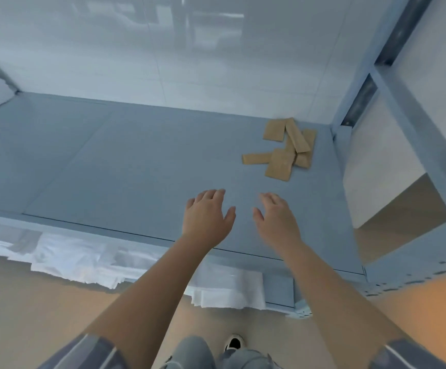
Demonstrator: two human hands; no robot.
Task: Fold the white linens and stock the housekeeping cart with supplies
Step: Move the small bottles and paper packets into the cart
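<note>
Both hands reach out palm-down over a blue-grey shelf surface (pixel 136 161), side by side and apart from each other, and neither holds anything. The left hand (pixel 208 217) has its fingers straight and loosely spread, thumb angled out toward the right hand (pixel 276 218), whose fingers are likewise relaxed and extended, thumb pointing back toward the left; whether the fingertips touch the surface cannot be told. The white linens (pixel 88 258) lie well behind and below the hands, on a lower level under the front lip of the shelf, nearer the person's body than either palm; the left forearm crosses above them. They form a rumpled, layered pile whose long axis runs left to right along the shelf's front edge, with stacked edges showing toward the floor and a flatter folded piece at the right end just beside a blue-grey panel. Ahead of the right hand and off to its right, near the shelf's back right corner, sits a loose cluster of about 6 flat tan packets (pixel 285 150), overlapping at mixed angles: 1 long strip points left, others lean toward the back wall. They are near but clear of the right fingertips. A glossy white tiled wall (pixel 163 49) rises behind the shelf, and blue-grey metal uprights (pixel 413 107) frame the right side. Below, tan floor (pixel 30 302), denim-clad knees and 1 black-and-white shoe (pixel 233 342) are visible.
</note>
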